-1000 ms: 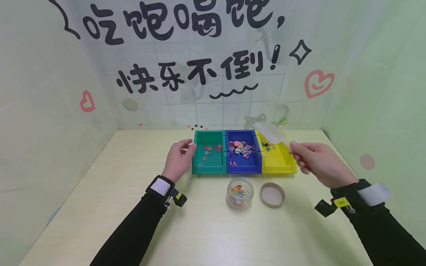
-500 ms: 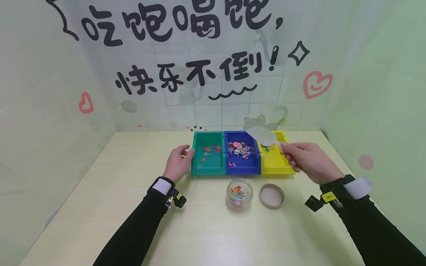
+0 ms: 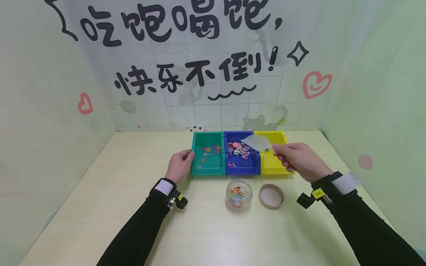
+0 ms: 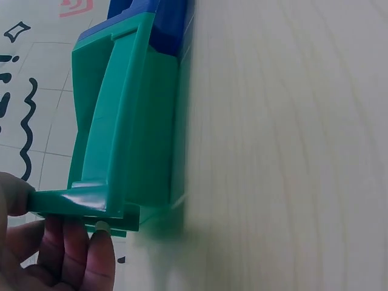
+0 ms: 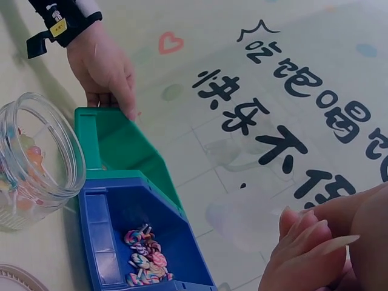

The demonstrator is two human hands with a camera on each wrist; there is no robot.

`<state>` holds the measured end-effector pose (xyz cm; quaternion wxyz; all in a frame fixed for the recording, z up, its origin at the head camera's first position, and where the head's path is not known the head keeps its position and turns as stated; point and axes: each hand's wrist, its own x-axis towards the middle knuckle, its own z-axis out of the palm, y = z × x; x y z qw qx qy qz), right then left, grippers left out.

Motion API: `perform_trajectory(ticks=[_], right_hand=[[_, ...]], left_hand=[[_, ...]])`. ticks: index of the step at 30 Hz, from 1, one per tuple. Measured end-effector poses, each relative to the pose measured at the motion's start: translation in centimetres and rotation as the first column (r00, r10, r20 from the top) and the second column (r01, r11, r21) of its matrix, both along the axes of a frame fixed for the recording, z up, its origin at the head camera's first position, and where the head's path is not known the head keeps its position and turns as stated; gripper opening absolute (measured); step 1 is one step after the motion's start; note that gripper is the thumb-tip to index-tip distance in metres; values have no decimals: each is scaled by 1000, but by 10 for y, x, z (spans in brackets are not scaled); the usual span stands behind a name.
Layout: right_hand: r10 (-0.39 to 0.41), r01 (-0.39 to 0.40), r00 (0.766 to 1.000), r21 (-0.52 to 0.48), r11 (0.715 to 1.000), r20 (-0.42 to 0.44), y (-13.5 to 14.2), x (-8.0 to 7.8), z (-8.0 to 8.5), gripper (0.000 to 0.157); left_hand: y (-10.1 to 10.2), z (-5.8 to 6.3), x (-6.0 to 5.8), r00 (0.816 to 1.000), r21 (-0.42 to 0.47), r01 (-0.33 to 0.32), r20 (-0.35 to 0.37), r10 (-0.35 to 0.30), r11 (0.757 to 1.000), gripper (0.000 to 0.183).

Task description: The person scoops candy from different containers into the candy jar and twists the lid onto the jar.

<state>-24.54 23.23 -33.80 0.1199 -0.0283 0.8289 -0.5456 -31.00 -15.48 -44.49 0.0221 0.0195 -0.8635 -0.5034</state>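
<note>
My left hand grips the left wall of a green bin, thumb over the edge and fingers outside, as the left wrist view shows. My right hand pinches the handle of a translucent white scoop. The scoop's broad end hangs over the border between a blue bin and a yellow bin. Small swirl lollipops lie piled in the blue bin. Colourful small flat pieces are scattered in the green one. A few tiny dark-headed sticks show in the yellow bin, partly behind the scoop.
In front of the bins stands an uncapped clear jar with colourful small lollipops inside. A round lid lies to its right on the pale wooden table. Behind the bins rises a printed curtain.
My right hand has moved left and carried the scoop from above the yellow bin, lowering it toward the blue bin. My left hand has settled onto the green bin's wall.
</note>
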Motion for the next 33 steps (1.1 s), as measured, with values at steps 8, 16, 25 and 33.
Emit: perform_trajectory(ticks=[8, 16, 25, 33], right_hand=[[2, -3, 1000, 60, 998, 13, -13, -8, 0, 37], [-2, -7, 998, 159, 987, 57, -37, -24, -2, 35], [-32, 24, 999, 291, 956, 22, -61, -35, -14, 41], [-53, 44, 998, 314, 949, 19, -68, -41, -26, 44]], left_hand=[[-1, -1, -1, 1000, 14, 20, -19, -20, 1000, 49], [-1, 5, 3, 999, -22, 30, -17, -30, 999, 48], [-1, -1, -1, 1000, -8, 31, 4, -31, 999, 48], [-1, -1, -1, 999, -4, 30, 24, -30, 1000, 48]])
